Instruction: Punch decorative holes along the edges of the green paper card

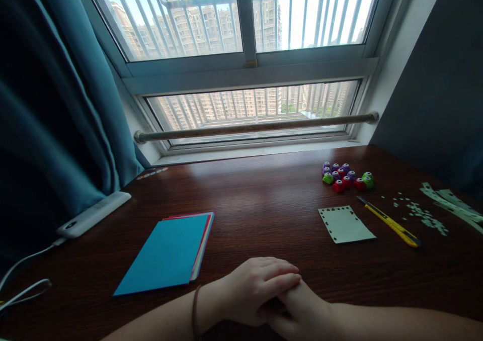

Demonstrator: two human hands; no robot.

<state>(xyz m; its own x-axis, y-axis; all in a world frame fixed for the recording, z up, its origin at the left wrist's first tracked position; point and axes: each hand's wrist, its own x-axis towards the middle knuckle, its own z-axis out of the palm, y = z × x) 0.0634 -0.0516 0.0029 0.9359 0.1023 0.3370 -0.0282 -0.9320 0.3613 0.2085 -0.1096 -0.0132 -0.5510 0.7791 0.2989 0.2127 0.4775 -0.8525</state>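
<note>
My left hand [260, 285] lies over my right hand [302, 306] at the front of the table, the two clasped together. The left fingers are pressed together and curl over the back of the right hand. Most of the right fingers are hidden beneath; what shows of them is curled in. No object is visible in either hand. To the left is a stack of coloured paper [166, 255] with a blue sheet on top. Ahead on the right lies a pale green paper square [346, 225] with small shapes punched along its top and left edges.
Right of the square lies a yellow utility knife [392, 224], blade out, beside scattered paper bits [426, 215] and punched paper strips [453, 202]. Several small coloured craft punches [345, 176] cluster at the back right. A white device [94, 214] with a cable rests by the curtain [75, 104].
</note>
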